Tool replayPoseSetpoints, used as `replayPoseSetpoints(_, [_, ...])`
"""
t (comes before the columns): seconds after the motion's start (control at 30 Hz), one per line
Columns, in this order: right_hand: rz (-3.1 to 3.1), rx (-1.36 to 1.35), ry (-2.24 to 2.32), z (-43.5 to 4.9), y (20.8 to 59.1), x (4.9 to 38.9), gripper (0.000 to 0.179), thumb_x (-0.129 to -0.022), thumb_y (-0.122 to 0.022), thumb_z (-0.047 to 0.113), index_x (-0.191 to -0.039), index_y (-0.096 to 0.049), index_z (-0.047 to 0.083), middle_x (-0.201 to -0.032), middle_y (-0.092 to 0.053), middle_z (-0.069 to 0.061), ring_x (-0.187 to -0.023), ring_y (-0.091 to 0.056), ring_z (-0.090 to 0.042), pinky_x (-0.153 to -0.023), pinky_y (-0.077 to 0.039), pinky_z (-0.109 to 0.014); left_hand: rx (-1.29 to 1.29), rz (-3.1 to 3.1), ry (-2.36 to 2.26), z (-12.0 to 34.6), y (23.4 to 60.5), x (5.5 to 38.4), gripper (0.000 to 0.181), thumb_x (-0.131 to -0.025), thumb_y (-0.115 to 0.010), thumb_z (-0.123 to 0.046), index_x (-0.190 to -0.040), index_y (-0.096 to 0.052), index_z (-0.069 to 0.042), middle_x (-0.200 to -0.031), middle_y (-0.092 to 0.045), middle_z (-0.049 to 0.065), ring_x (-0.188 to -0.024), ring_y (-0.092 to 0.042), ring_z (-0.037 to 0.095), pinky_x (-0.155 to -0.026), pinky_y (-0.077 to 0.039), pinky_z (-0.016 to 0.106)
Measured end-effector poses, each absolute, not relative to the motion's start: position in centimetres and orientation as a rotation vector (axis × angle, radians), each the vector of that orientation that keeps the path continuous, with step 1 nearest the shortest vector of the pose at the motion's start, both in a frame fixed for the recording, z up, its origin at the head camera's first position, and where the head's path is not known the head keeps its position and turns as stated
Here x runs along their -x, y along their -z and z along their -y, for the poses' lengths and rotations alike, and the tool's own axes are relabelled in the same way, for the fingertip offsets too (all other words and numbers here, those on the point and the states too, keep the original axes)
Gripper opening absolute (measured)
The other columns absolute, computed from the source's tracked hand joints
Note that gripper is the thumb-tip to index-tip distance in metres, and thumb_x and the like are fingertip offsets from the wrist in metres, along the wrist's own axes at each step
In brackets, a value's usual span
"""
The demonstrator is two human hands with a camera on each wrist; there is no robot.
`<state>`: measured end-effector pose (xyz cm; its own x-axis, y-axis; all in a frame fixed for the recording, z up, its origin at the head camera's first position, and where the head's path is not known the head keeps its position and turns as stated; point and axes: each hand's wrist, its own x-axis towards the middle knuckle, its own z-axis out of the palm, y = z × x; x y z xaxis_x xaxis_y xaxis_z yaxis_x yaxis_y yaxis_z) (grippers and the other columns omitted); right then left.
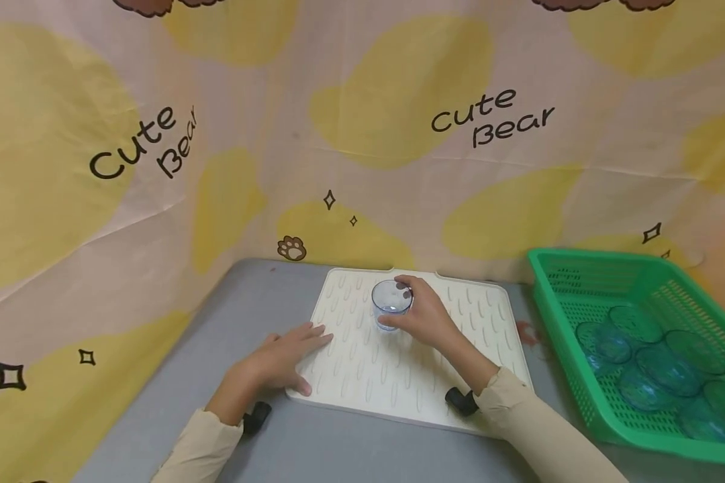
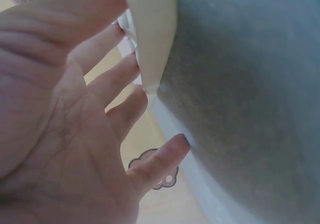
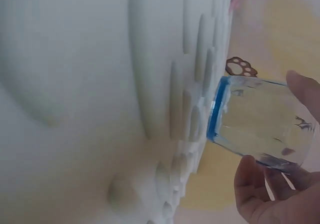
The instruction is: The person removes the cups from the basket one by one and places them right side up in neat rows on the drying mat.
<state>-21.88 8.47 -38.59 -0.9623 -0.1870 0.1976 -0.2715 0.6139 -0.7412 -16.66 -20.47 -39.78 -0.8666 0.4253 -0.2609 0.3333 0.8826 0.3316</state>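
A clear, blue-tinted drinking glass [image 1: 390, 305] stands mouth up over the white ribbed mat [image 1: 362, 376]. My right hand [image 1: 425, 315] grips it from the right, thumb on the near side and fingers on the far side. In the right wrist view the thick blue base of the glass [image 3: 218, 109] faces the mat's raised ribs; whether it touches them I cannot tell. My left hand [image 1: 278, 359] rests at the mat's left edge with fingers spread and fairly straight. The left wrist view shows its palm and fingers [image 2: 120, 79] beside the mat's pale rim [image 2: 152, 39].
To the right sits a green plastic basket [image 1: 570, 376] with several clear glasses [image 1: 658, 376] in it. The mat lies on a grey tabletop [image 1: 260, 302]. Behind and to the left hangs a printed yellow and pale cloth [image 1: 387, 181].
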Motion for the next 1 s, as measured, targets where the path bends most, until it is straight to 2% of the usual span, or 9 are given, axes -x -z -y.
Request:
replayPoseSetpoints(0.33, [2.737, -0.348, -1.291, -7.0, 38.9, 23.4, 0.084, -0.071, -0.088, 0.034, -0.141, -0.051, 0.006, -0.137, -0.060, -0.011, -0.132, -0.052, -0.030, -0.109, -0.042, -0.047, -0.575, -2.717, -0.412, 20.3, 38.9, 16.5, 0.097, -0.068, -0.087, -0.024, -0.153, -0.040, -0.019, -0.164, -0.031, 0.006, -0.154, -0.020, 0.032, -0.113, -0.018, 0.071])
replayPoseSetpoints(0.63, [2.718, -0.351, -1.228, -5.0, 39.0, 24.4, 0.084, -0.071, -0.088, 0.035, -0.139, -0.052, 0.004, -0.134, -0.061, -0.012, -0.123, -0.057, -0.032, -0.102, -0.047, -0.045, -0.551, -2.709, -0.426, 20.2, 39.3, 16.7, 0.099, -0.067, -0.087, -0.025, -0.153, -0.039, -0.021, -0.165, -0.029, 0.004, -0.155, -0.018, 0.030, -0.114, -0.016, 0.071])
replayPoseSetpoints(1.0, [2.767, -0.284, -1.189, -4.6, 39.3, 24.7, 0.084, -0.071, -0.088, 0.037, -0.141, -0.051, 0.007, -0.136, -0.061, -0.013, -0.132, -0.053, -0.033, -0.110, -0.043, -0.046, -0.539, -2.703, -0.414, 20.2, 39.4, 16.8, 0.099, -0.068, -0.087, -0.026, -0.154, -0.039, -0.024, -0.165, -0.028, 0.001, -0.156, -0.017, 0.028, -0.115, -0.017, 0.070])
